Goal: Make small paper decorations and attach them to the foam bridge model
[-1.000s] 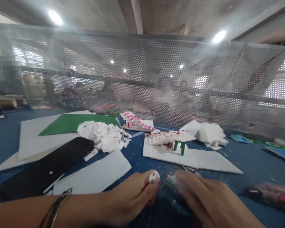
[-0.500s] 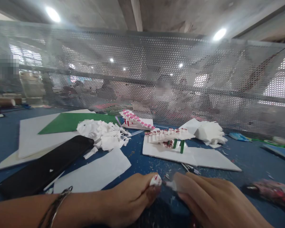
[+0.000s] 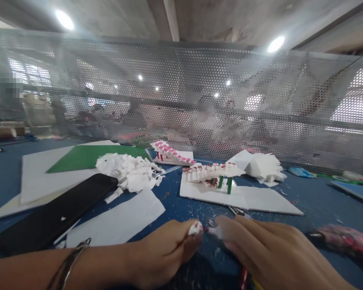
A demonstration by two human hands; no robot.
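Note:
My left hand [image 3: 166,251] comes in from the left, wearing a dark bracelet, its thumb and forefinger pinched together. At their tips shows a small white piece with red marks [image 3: 195,228]. Facing it, my right hand [image 3: 260,245] is closed around a pale, slim thing with a dark reddish tip [image 3: 213,230]; blur hides its kind. That tip points at the white piece, nearly touching it. Below my right hand, a red stick-like thing [image 3: 244,278] is partly hidden. Just beyond stands a white stepped model with dark red marks and green posts [image 3: 213,171] on a white board [image 3: 269,199].
Left lie a black phone-like slab [image 3: 57,209], white paper scraps [image 3: 128,171], and green sheet [image 3: 78,158]. A pink-dotted stepped model [image 3: 172,153] stands behind. Right are folded white paper [image 3: 264,167] and a pinkish-red tool with a dark nozzle [image 3: 341,238]. A perforated metal screen [image 3: 175,96] closes the back.
The reddish tip in my right hand is closer to the white piece. The red stick-like thing below shows more. The whole view has shifted slightly.

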